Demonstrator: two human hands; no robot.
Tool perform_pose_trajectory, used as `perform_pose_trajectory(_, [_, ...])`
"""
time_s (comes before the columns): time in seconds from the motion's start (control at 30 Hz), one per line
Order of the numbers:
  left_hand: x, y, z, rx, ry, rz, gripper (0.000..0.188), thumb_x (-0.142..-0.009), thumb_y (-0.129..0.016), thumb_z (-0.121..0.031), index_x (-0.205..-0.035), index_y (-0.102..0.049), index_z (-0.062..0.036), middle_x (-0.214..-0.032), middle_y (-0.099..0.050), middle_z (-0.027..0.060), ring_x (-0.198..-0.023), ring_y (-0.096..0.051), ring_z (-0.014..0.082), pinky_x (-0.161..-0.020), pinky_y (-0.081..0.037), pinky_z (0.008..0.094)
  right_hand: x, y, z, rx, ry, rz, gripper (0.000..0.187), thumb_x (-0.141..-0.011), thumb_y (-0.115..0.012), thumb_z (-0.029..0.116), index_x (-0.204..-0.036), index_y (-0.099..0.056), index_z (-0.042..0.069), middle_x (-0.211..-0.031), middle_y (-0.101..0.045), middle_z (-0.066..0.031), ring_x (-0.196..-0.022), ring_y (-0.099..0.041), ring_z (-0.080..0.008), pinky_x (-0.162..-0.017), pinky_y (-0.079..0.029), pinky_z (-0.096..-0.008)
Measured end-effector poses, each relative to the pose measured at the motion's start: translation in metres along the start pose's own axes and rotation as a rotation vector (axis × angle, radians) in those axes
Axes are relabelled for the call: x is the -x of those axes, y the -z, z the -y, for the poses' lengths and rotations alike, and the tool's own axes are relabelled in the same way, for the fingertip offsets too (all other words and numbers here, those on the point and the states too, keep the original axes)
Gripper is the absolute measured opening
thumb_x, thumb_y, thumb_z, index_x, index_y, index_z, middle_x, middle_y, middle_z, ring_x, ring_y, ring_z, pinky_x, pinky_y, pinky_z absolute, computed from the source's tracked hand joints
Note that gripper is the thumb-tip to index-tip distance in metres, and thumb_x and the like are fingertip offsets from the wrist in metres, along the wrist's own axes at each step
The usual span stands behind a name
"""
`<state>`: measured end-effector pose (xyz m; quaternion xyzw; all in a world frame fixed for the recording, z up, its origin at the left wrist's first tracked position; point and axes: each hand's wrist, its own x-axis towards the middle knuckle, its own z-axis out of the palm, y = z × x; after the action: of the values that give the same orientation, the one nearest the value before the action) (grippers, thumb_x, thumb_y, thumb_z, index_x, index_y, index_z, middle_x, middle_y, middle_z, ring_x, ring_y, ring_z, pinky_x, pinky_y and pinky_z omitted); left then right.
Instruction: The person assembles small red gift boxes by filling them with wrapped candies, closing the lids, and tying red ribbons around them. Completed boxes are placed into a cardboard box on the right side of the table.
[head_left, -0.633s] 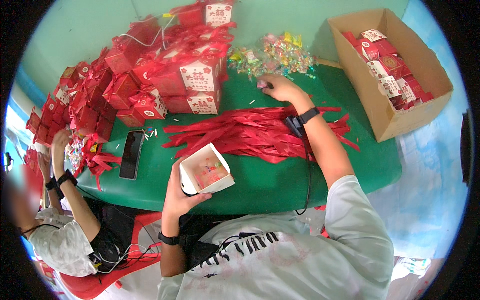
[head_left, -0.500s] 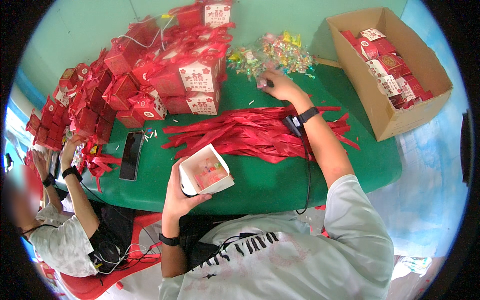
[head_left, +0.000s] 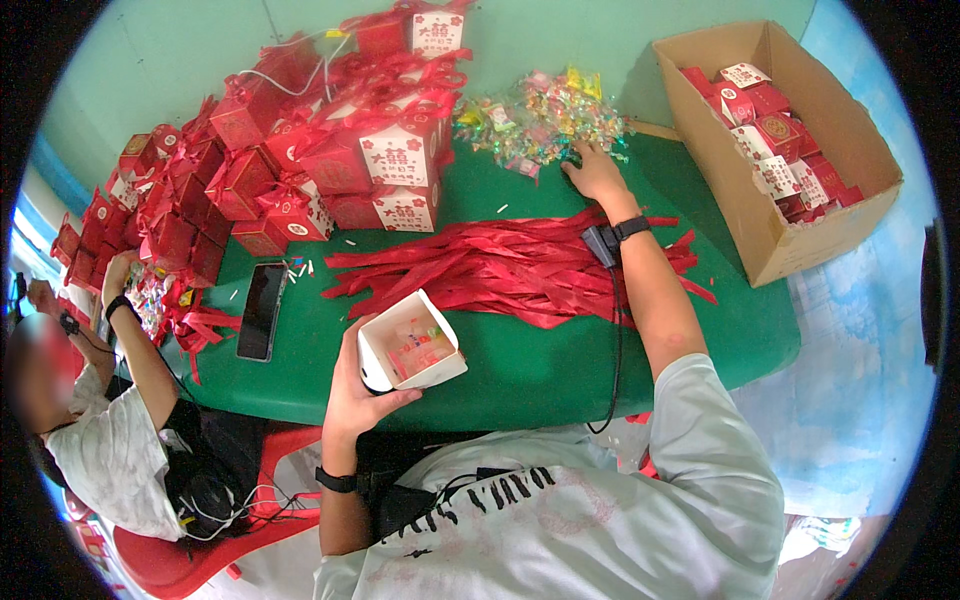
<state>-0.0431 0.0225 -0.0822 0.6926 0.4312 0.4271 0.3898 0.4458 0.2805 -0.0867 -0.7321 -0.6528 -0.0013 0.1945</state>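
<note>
My left hand (head_left: 352, 394) is closed around a small gift box (head_left: 440, 374), tilted with its open top facing up. White walls line it, and a few wrapped sweets (head_left: 420, 352) in pink and other colours lie at its bottom. Farther off, my right hand (head_left: 598, 175) reaches to the near right edge of a heap of wrapped candies (head_left: 560, 110). Its fingers are spread over the edge of the heap, and nothing shows in its grasp. A pink-wrapped sweet (head_left: 522, 167) lies at the heap's near edge, left of that hand.
Red ribbons (head_left: 480, 265) lie across the green table (head_left: 520, 385). Stacked red boxes (head_left: 340, 165) rise at the left, with a phone (head_left: 261, 312) before them. At right stands a cardboard carton (head_left: 715, 180) of red boxes. A co-worker (head_left: 110, 440) sits at left.
My right hand has shifted right along the candy heap, leaving the pink-wrapped sweet at its edge. My left hand and the box stay put. The co-worker's hands have moved left.
</note>
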Motion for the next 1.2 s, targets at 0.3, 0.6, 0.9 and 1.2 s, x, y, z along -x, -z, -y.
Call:
perform_pose_trajectory(0.3, [0.001,-0.001,-0.003,0.013,-0.020,-0.010,0.112,-0.058,-0.102,-0.022,-0.150,-0.042,0.0033,-0.136,-0.062,0.0185,-0.126,-0.063,0.0290,-0.110,-0.047,0.0414,0.008,0.004,0.012,-0.025,0.141,0.013,0.041,-0.101,-0.066,0.032,-0.139,-0.065,0.016,-0.146,-0.057,-0.0194,-0.128,-0.061,-0.0420,-0.107,-0.051,-0.0477])
perform_pose_trajectory(0.6, [0.002,-0.001,-0.009,-0.007,-0.005,-0.005,0.109,-0.058,-0.100,-0.011,-0.150,-0.043,0.0011,-0.137,-0.061,0.0161,-0.125,-0.063,0.0267,-0.109,-0.049,0.0404,0.008,0.002,0.009,-0.129,0.174,-0.126,0.022,-0.098,-0.070,0.025,-0.112,-0.074,0.008,-0.117,-0.070,-0.0184,-0.108,-0.068,-0.0423,-0.093,-0.054,-0.0494])
perform_pose_trajectory(0.9, [0.002,-0.001,0.003,0.014,-0.002,-0.015,0.110,-0.055,-0.100,-0.010,-0.149,-0.044,0.0012,-0.135,-0.062,0.0164,-0.125,-0.063,0.0289,-0.109,-0.048,0.0415,-0.024,0.044,0.038,-0.568,0.200,-0.391,0.028,-0.102,-0.070,0.032,-0.113,-0.075,0.007,-0.102,-0.078,-0.0109,-0.094,-0.074,-0.0257,-0.084,-0.056,-0.0390])
perform_pose_trajectory(1.2, [0.005,-0.001,0.002,-0.001,0.004,-0.024,0.113,-0.054,-0.101,-0.010,-0.151,-0.043,-0.0023,-0.138,-0.062,0.0175,-0.129,-0.062,0.0319,-0.111,-0.047,0.0439,0.130,0.145,0.208,-0.815,1.028,0.108,0.021,-0.100,-0.072,0.014,-0.120,-0.071,0.007,-0.099,-0.069,-0.0008,-0.085,-0.066,-0.0126,-0.082,-0.053,-0.0272])
